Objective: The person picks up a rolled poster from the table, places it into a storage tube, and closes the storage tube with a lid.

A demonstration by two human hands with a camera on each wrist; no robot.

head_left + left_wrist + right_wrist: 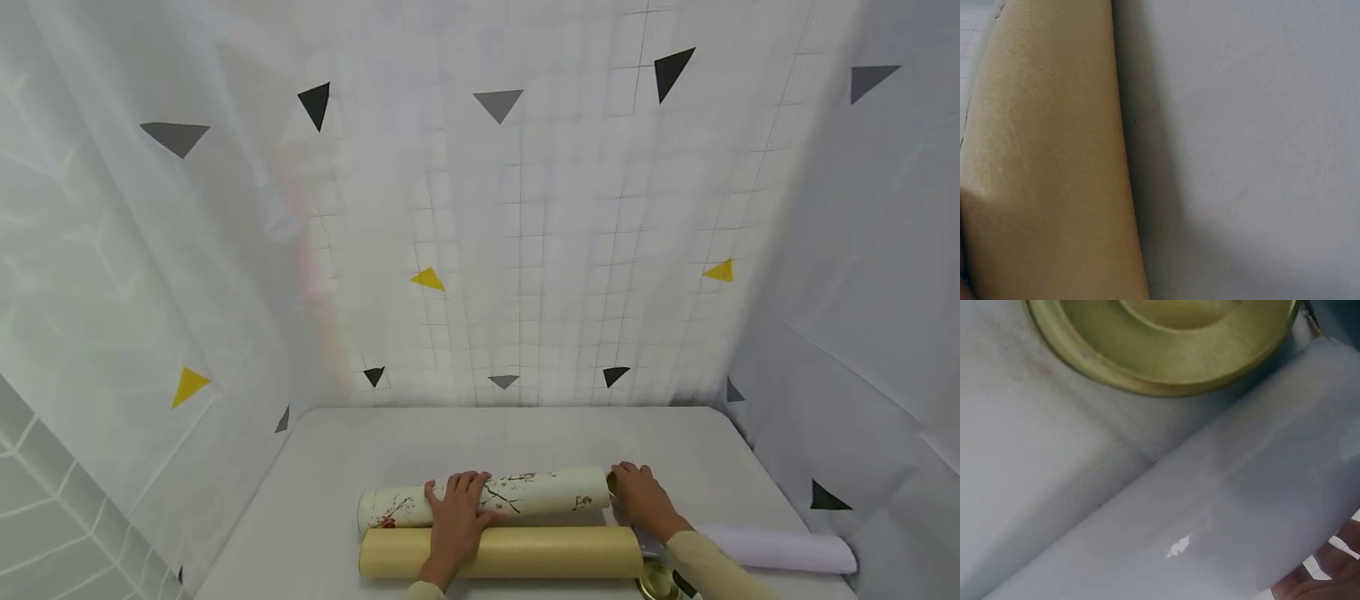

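A cream wallpaper roll (555,490) printed with dark branches and red blossoms lies slightly slanted across the table. My left hand (456,523) reaches over the yellow roll (555,552) and grips the patterned one, fingers over its far side, thumb on the near side. At the patterned roll's right end, my right hand (647,500) has its fingers curled round a dark gold round lid (612,485), mostly hidden by the hand. A second gold lid (1166,356) lies on the table beside the yellow roll's end. Fingers (1329,569) of the right hand show past a glossy white roll (1210,506).
The white roll (787,550) lies at the table's right, partly behind my right forearm. White sheeting (525,208) with black, grey and yellow triangles hangs behind the table (525,433) and along both sides. Tiled surface (45,500) shows at the lower left.
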